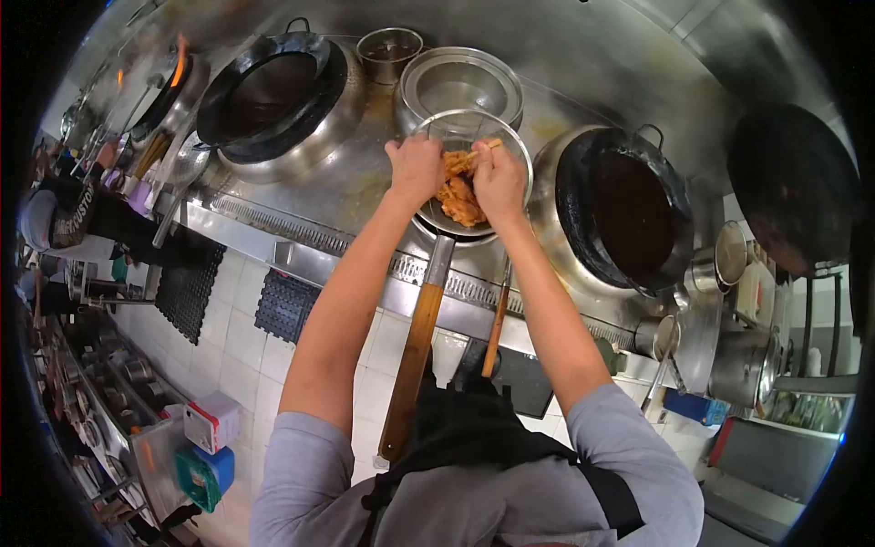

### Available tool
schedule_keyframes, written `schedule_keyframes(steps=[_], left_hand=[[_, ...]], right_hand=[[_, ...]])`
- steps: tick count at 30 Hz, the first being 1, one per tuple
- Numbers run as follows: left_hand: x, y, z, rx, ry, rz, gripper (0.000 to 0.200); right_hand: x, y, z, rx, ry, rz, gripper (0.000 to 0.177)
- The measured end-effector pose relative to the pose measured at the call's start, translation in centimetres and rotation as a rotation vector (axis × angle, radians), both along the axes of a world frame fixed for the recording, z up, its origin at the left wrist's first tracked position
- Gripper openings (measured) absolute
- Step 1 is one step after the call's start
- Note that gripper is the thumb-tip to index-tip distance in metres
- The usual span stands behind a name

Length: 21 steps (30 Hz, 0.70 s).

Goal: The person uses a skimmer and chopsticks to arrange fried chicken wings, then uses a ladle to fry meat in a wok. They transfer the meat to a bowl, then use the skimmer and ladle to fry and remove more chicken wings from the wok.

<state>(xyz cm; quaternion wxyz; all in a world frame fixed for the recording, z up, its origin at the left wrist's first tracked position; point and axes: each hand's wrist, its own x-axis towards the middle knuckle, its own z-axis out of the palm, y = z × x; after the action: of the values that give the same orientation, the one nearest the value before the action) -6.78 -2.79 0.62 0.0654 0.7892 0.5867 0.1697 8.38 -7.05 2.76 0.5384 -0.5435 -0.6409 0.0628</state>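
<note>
**Both hands down in the strainer of orange food**

The left hand (415, 169) and the right hand (499, 180) meet over a round wire strainer (474, 115) that sits on the steel cooktop (346, 182) between two woks. Orange food pieces (458, 199) lie heaped in the strainer bowl, directly between and under the two hands.

The left hand shows only its back. Its fingers curl downward at the 9 o'clock side of the heap, close together, and their tips are hidden, so whether they grip any food cannot be told. The right hand sits at the 3 o'clock side with its knuckles bent. Its fingertips close on a pale strip of the food that sticks out toward 12 o'clock.

The strainer's long wooden handle (415, 356) runs from the bowl toward 6 o'clock, between the forearms. A thinner wooden handle (497, 328) lies just beside it.

From the strainer, an empty black wok (273, 91) is at 10 o'clock, a steel bowl (460, 84) at 12 o'clock, and a wok of dark liquid (629, 214) at 3 o'clock. A flame (180, 56) burns far off at 10 o'clock.
</note>
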Motion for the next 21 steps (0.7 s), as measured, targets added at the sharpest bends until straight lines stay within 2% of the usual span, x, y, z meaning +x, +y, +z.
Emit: schedule_keyframes(steps=[2, 4, 7, 8, 10, 11, 13, 14, 16, 18, 20, 21], left_hand=[[-0.1, -0.1, -0.1, -0.006, 0.016, -0.014, 0.019], [0.1, 0.0, -0.2, 0.002, 0.044, -0.029, 0.019], [0.3, 0.4, -0.2, 0.104, -0.061, 0.068, 0.019], [0.4, 0.4, -0.3, 0.114, -0.059, 0.039, 0.018], [1.0, 0.3, -0.4, 0.134, -0.052, -0.023, 0.018], [1.4, -0.2, -0.6, 0.094, -0.002, -0.030, 0.018], [1.7, 0.2, -0.9, 0.039, 0.096, -0.029, 0.017], [1.5, 0.1, -0.9, 0.039, 0.094, -0.016, 0.018], [1.7, 0.1, -0.9, 0.045, 0.089, -0.003, 0.019], [2.5, 0.2, -0.8, 0.137, 0.001, -0.029, 0.021], [3.4, -0.1, -0.6, 0.176, -0.014, -0.058, 0.024], [4.1, -0.1, -0.3, 0.174, 0.014, -0.080, 0.025]], right_hand=[[0.6, -1.0, 3.4, -0.211, 0.148, 0.034, 0.023], [1.5, -1.8, 6.6, -0.098, 0.141, 0.035, 0.023], [1.8, -3.1, 9.2, 0.004, 0.103, -0.015, 0.021], [1.5, -2.4, 7.5, 0.024, 0.015, -0.010, 0.020], [1.1, 0.1, 0.6, 0.063, -0.159, 0.001, 0.019], [1.0, 0.9, -2.1, -0.122, -0.029, 0.060, 0.017], [2.1, -0.2, 1.4, -0.119, -0.060, 0.034, 0.018], [2.7, -1.3, 3.6, -0.136, -0.077, 0.023, 0.018], [3.7, -2.1, 6.9, 0.040, 0.048, -0.023, 0.019], [3.7, -2.1, 8.1, 0.018, 0.078, -0.093, 0.020], [3.9, 1.4, 1.0, -0.027, -0.001, -0.031, 0.020], [3.1, 1.8, 1.0, -0.047, -0.038, -0.007, 0.021]])
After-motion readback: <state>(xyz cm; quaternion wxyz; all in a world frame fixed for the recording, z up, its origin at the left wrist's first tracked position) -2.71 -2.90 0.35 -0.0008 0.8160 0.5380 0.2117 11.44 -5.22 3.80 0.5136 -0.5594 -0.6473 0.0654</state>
